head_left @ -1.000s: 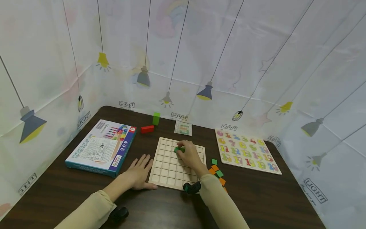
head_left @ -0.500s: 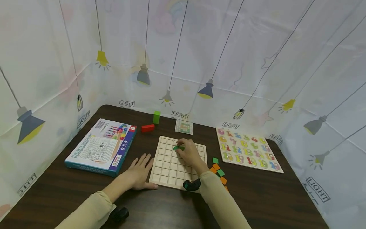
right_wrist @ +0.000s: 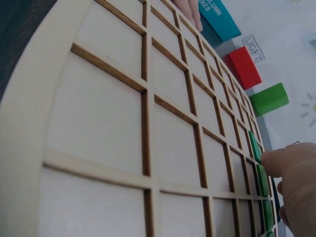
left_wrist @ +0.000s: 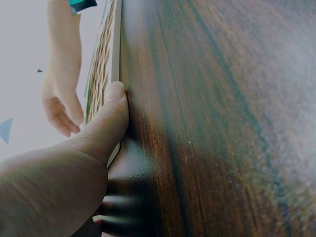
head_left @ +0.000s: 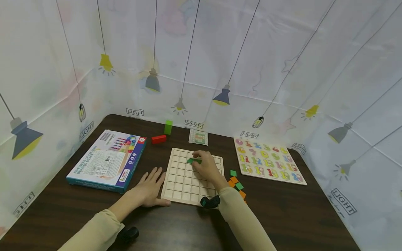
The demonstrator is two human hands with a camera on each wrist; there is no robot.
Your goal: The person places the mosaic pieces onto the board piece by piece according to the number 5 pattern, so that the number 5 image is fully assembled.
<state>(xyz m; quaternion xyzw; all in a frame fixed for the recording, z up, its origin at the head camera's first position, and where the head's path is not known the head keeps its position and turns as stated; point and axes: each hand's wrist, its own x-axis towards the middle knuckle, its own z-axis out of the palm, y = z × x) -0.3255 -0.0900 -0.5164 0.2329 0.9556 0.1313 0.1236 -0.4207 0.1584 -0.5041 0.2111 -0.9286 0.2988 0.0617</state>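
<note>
A square wooden grid board (head_left: 177, 186) lies on the dark table. My right hand (head_left: 207, 167) reaches over its far rows, thumb and fingers bent, pinching a green square tile (right_wrist: 255, 146) at a cell. Further green tiles (right_wrist: 263, 180) sit in the same row beneath the hand, as the right wrist view shows. My left hand (head_left: 147, 190) rests on the table with spread fingers at the board's left edge. Its thumb (left_wrist: 111, 113) lies along the board's near side in the left wrist view.
Loose orange and green tiles (head_left: 239, 186) lie right of the board. Behind it are a red block (head_left: 158, 139), a standing green block (head_left: 168, 127) and a pattern card (head_left: 198, 137). A boxed toy (head_left: 106, 160) lies left, a number board (head_left: 268, 160) right.
The head view has shifted slightly. My right hand stays at the same far cells with the green tile, and my left hand keeps its place beside the board.
</note>
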